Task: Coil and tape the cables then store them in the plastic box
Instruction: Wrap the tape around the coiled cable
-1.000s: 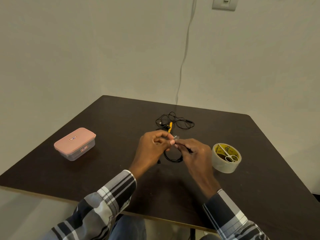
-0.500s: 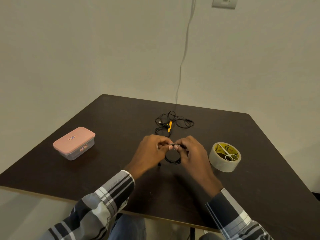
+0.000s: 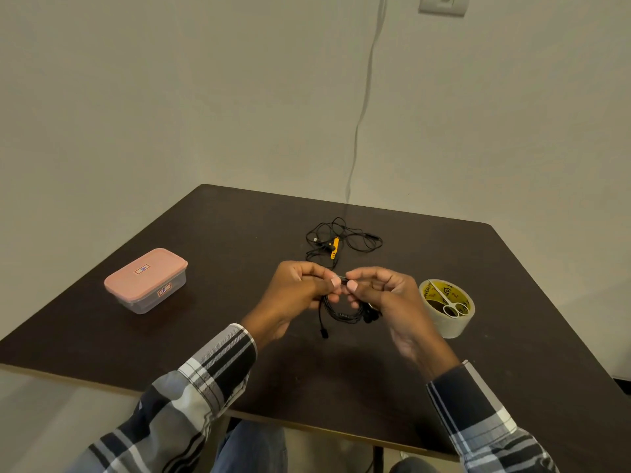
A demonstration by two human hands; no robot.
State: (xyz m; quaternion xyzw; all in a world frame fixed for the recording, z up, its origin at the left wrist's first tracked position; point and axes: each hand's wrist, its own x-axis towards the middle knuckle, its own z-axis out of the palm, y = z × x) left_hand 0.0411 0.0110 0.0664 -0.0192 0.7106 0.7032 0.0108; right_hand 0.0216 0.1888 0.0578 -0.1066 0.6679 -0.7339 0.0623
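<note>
A small coil of black cable [image 3: 343, 314] hangs between my hands above the middle of the dark table [image 3: 239, 336]. My left hand [image 3: 300, 291] and my right hand [image 3: 382, 298] both pinch its top, thumbs nearly touching; one loose plug end dangles at the lower left. A second black cable [image 3: 341, 240] with a yellow piece lies in a loose tangle further back. The plastic box [image 3: 146, 279], clear with a pink lid shut on it, stands at the left. A roll of clear tape [image 3: 447, 307] lies flat at the right.
Small scissors [image 3: 450, 302] rest on top of the tape roll. A thin white wire [image 3: 362, 107] runs down the wall behind the table from near a wall switch [image 3: 442, 3]. The table's near edge is just beyond my sleeves.
My hands have closed in on the coil's top and lifted it slightly toward me. The thumbs now pinch close together where a strip of tape was held apart before.
</note>
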